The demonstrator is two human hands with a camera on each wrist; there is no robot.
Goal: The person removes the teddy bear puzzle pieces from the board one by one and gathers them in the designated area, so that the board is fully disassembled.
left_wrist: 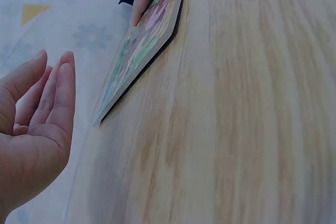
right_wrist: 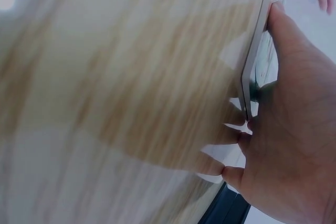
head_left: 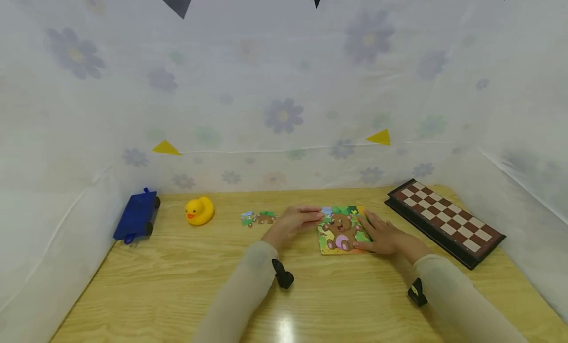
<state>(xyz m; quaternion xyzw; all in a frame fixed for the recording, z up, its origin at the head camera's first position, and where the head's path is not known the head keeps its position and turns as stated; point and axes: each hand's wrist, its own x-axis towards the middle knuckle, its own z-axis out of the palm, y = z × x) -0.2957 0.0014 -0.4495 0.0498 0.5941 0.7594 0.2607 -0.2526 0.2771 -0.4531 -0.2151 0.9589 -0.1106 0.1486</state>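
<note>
A square picture puzzle (head_left: 339,229) with a brown bear on it lies flat on the wooden table. My right hand (head_left: 382,233) rests over its right side, fingers spread, with the thumb (right_wrist: 286,24) on the picture and the other fingertips reaching past the edge to the table. On the other side, my left hand (head_left: 295,222) hovers by the upper left edge, fingers relaxed; in the left wrist view its palm (left_wrist: 39,145) holds nothing and stands apart from the puzzle. Loose puzzle pieces (head_left: 266,218) with green and brown print lie left of that hand.
A yellow rubber duck (head_left: 200,211) sits at the back left, beside a blue toy cart (head_left: 136,216). To the right lies a checkered game board (head_left: 443,217) set at an angle. White flowered cloth (head_left: 248,126) walls in the table (head_left: 168,289) at the back and sides.
</note>
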